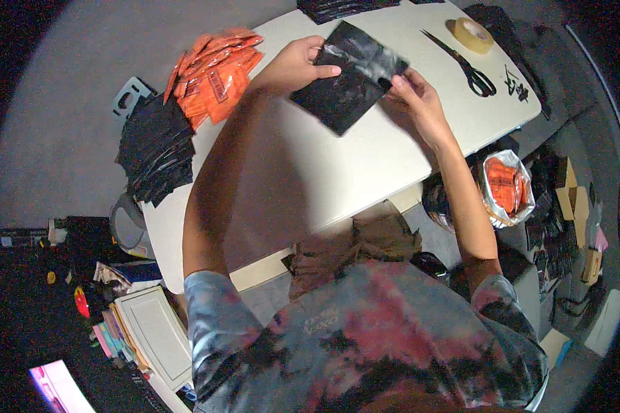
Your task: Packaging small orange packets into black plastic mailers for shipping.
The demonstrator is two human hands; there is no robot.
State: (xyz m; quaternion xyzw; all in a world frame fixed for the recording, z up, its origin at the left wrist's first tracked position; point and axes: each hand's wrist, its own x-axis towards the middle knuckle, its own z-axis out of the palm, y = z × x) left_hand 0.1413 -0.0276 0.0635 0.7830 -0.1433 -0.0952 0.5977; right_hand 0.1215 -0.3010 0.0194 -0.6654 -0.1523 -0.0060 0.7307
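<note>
Above the white table I hold a flat, square black packet with glossy plastic film on it. My left hand grips its left edge, the thumb lying across the front. At the right corner my right hand pinches the packet between thumb and fingers. Light glares off the film near the upper right, and that part looks smeared. Left of my left hand lies a heap of orange plastic packets. A stack of black packets sits just nearer than the orange ones, along the table's left edge.
Black-handled scissors and a roll of tape lie at the table's far right, beside small black scraps. More black packets rest at the far edge. Below the right edge stands a lined bin with orange packets inside.
</note>
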